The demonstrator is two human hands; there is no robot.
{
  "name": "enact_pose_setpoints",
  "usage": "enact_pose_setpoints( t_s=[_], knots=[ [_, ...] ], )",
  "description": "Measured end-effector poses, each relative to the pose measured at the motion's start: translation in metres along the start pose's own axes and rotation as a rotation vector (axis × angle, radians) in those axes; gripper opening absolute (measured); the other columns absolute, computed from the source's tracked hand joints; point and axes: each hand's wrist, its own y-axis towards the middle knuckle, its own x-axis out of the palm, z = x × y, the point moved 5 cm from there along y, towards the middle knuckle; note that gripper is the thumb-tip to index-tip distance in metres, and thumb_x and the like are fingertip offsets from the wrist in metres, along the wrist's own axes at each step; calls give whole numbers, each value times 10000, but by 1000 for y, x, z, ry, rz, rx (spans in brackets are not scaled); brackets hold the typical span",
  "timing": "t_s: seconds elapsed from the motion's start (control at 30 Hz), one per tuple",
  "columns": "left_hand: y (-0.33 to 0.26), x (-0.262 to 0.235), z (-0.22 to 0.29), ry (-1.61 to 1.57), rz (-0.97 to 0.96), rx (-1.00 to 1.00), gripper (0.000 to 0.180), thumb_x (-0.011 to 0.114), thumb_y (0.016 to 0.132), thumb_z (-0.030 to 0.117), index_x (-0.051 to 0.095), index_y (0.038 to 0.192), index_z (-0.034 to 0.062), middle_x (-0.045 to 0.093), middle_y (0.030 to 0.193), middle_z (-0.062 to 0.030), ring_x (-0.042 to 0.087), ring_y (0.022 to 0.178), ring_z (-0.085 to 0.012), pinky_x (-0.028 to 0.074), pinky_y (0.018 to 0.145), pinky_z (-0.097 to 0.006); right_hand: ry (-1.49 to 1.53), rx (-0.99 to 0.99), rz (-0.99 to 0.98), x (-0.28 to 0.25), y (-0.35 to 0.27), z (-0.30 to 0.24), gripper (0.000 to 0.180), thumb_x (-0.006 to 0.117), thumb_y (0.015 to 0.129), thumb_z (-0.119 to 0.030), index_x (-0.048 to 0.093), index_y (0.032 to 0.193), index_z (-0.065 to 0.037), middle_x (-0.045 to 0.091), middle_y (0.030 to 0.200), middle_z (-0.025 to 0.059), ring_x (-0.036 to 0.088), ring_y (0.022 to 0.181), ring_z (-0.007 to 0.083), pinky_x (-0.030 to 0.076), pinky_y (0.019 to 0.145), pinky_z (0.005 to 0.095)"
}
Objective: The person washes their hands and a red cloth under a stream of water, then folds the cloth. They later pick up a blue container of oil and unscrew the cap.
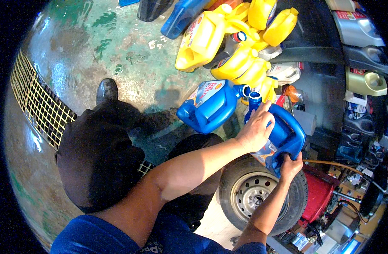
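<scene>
A blue plastic jug [287, 133] with a moulded handle is held up in front of me. My left hand [255, 129] rests on its upper side, fingers spread near the open neck [254, 98]. My right hand [290, 166] grips the jug's lower end from beneath. A second blue jug [209, 106] with a printed label lies on its side on the floor just to the left, its neck pointing toward the held one.
A heap of yellow jugs [228, 42] lies beyond on the wet green concrete floor [96, 51]. A small wheel [251, 194] stands below my hands, with a red machine [319, 194] beside it. A metal floor grate [37, 101] runs at left. Grey and black containers [359, 29] are stacked at right.
</scene>
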Motion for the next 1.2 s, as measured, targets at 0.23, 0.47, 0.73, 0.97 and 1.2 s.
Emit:
enact_pose_setpoints(
  t_s=[0.23,0.47,0.73,0.97,1.2],
  knots=[
    [0,-2,0,8,28,-21,74,534,916,105,490,949,56,293,1462,-301,274,1381,-424,240,1127,-448,6,-7,0,0,2,-2,203,681,675,2,607,863,-11,651,741,106,590,667,180,493,691,323],
    [1,-1,-1,-18,5,-16,107,508,939,139,459,984,55,273,1471,-278,244,1379,-462,228,1107,-581,-9,-41,10,-3,4,-8,198,677,682,3,612,869,-8,648,727,118,591,646,198,496,681,341],
    [2,-1,-2,-28,2,-16,105,508,939,141,465,981,54,267,1477,-268,238,1388,-441,230,1108,-577,-45,-40,-31,-8,6,-15,220,666,705,25,635,922,7,675,787,78,609,720,144,494,711,306],
    [2,-1,-2,-38,18,-24,103,517,934,135,470,977,53,269,1482,-254,248,1385,-436,238,1108,-568,-55,-36,-41,-10,10,-14,216,653,718,17,636,934,14,676,777,86,607,713,141,496,701,309],
    [2,-2,-2,-39,26,-17,103,523,929,126,470,979,53,268,1481,-258,252,1381,-441,245,1106,-565,-50,-56,-2,-10,14,-12,231,694,651,34,601,860,0,636,710,138,585,634,225,492,677,360]
  ],
)
